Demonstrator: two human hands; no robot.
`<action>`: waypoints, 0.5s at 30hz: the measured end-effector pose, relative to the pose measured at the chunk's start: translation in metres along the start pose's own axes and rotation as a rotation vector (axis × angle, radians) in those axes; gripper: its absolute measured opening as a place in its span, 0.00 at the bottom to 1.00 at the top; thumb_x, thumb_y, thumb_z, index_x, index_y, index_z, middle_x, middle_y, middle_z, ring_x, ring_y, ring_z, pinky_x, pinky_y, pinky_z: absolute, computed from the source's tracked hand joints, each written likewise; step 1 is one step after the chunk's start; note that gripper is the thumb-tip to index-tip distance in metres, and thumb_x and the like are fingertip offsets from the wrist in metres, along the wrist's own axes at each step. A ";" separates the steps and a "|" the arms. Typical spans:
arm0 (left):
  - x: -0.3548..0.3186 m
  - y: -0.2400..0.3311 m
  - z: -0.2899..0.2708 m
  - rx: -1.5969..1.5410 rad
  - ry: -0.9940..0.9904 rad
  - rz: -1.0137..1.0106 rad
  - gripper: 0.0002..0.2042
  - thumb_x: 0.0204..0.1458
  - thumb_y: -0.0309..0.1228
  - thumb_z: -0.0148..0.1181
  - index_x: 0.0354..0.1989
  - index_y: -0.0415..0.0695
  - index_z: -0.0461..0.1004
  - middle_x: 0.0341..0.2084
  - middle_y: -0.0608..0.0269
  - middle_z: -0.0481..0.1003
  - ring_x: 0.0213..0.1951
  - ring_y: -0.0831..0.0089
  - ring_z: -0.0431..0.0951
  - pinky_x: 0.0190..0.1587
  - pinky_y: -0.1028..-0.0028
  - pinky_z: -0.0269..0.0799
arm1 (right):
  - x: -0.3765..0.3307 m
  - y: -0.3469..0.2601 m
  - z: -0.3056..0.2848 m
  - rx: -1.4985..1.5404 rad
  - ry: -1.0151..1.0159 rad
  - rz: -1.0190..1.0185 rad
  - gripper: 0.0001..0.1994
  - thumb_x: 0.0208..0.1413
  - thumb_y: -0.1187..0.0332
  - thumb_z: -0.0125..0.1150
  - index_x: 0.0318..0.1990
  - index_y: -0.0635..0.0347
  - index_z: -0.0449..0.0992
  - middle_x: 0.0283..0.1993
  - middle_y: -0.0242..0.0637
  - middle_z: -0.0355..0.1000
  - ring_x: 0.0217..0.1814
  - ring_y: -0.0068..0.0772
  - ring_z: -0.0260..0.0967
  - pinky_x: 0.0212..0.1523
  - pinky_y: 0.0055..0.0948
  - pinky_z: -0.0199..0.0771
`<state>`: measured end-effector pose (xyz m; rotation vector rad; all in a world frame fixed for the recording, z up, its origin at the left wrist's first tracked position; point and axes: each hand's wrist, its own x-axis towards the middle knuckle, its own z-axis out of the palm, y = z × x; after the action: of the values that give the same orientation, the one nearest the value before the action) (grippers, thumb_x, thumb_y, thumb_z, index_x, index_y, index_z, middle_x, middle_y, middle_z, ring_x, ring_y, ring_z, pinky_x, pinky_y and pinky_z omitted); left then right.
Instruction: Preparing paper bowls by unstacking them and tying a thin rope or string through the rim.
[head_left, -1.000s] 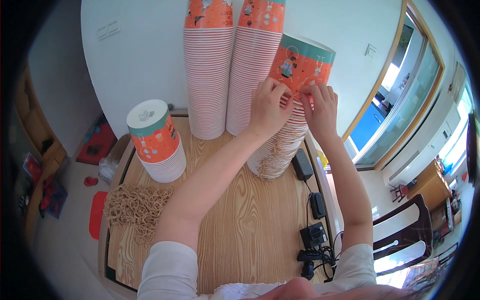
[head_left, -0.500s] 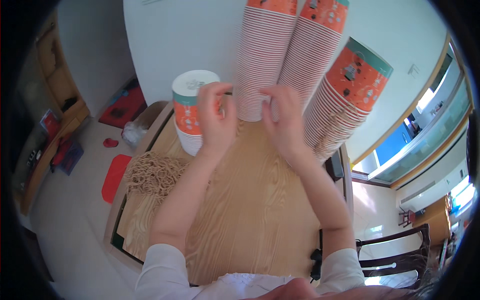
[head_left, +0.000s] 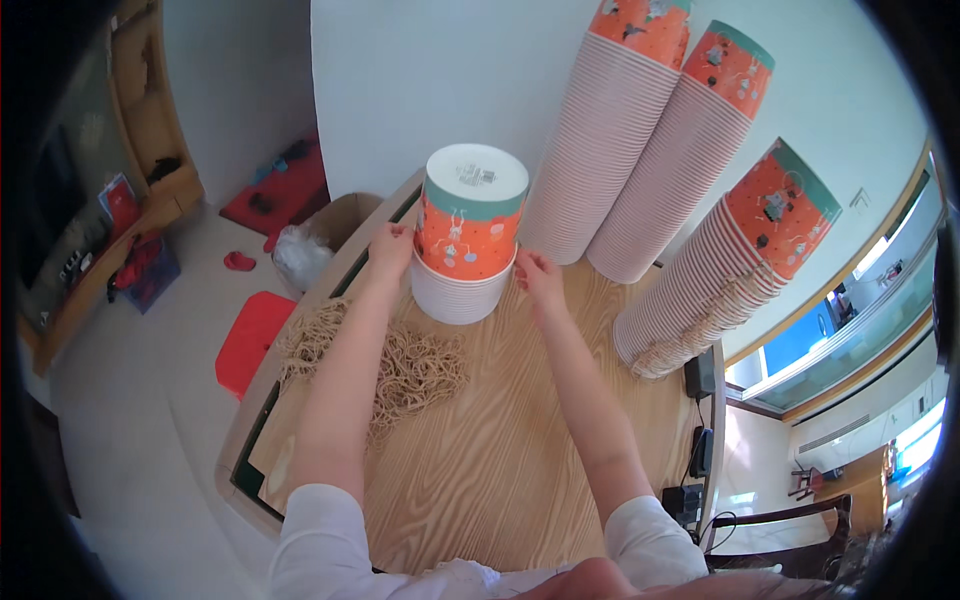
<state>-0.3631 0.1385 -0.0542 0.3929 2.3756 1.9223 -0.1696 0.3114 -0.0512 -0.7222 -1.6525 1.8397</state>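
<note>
A short stack of upside-down paper buckets (head_left: 466, 240), orange with a green band and a white base, stands on the far left of the table. My left hand (head_left: 392, 248) pinches the top bucket's rim on the left, its fingertips partly hidden. On the opposite side, my right hand (head_left: 538, 274) has its fingers closed at the same rim. Under and beside my left forearm lies a loose heap of tan twine (head_left: 425, 370).
Two tall bucket stacks (head_left: 610, 140) rise against the white wall. A third stack (head_left: 690, 290), draped with twine, leans at the right, near black adapters (head_left: 700, 375) and cables. Left of the wooden table (head_left: 480, 450) are a red stool (head_left: 250, 340) and a cardboard box (head_left: 350, 220).
My hands have moved from the air in front of the tall stacks to both sides of the short stack. The view has shifted, so the stacks appear farther right.
</note>
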 end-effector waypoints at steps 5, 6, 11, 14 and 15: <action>-0.020 0.046 -0.022 -0.082 -0.264 -0.217 0.09 0.51 0.34 0.52 0.32 0.40 0.72 0.24 0.67 0.71 0.22 0.80 0.66 0.24 0.77 0.63 | -0.003 -0.023 0.002 -0.017 0.021 0.005 0.07 0.53 0.64 0.58 0.36 0.56 0.73 0.29 0.23 0.68 0.29 0.15 0.62 0.28 0.18 0.61; -0.020 0.048 -0.022 -0.079 -0.263 -0.223 0.09 0.51 0.34 0.52 0.32 0.40 0.72 0.24 0.67 0.71 0.22 0.80 0.66 0.24 0.77 0.63 | -0.002 -0.023 0.003 -0.016 0.005 0.017 0.07 0.53 0.65 0.58 0.35 0.57 0.73 0.28 0.24 0.68 0.27 0.15 0.61 0.28 0.18 0.61; -0.017 0.049 -0.023 -0.181 -0.252 -0.219 0.07 0.47 0.30 0.56 0.23 0.41 0.69 0.13 0.70 0.64 0.15 0.81 0.61 0.16 0.77 0.54 | 0.004 -0.025 -0.005 0.042 -0.048 0.064 0.07 0.51 0.65 0.58 0.32 0.58 0.73 0.25 0.24 0.67 0.24 0.15 0.60 0.24 0.18 0.59; -0.018 0.057 -0.025 -0.142 -0.297 -0.257 0.05 0.46 0.31 0.55 0.26 0.43 0.71 0.21 0.69 0.68 0.21 0.81 0.64 0.23 0.77 0.60 | 0.004 -0.032 -0.007 0.042 -0.069 0.083 0.07 0.51 0.65 0.59 0.29 0.58 0.73 0.24 0.24 0.66 0.23 0.15 0.59 0.22 0.17 0.58; -0.020 0.059 -0.025 -0.141 -0.298 -0.261 0.05 0.46 0.31 0.55 0.26 0.43 0.71 0.21 0.69 0.68 0.21 0.81 0.64 0.23 0.77 0.60 | 0.004 -0.035 -0.008 0.030 -0.061 0.089 0.07 0.51 0.65 0.59 0.28 0.58 0.73 0.23 0.24 0.66 0.22 0.15 0.59 0.22 0.17 0.57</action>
<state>-0.3392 0.1215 0.0064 0.3163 1.9830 1.7610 -0.1650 0.3227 -0.0171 -0.7444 -1.6509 1.9631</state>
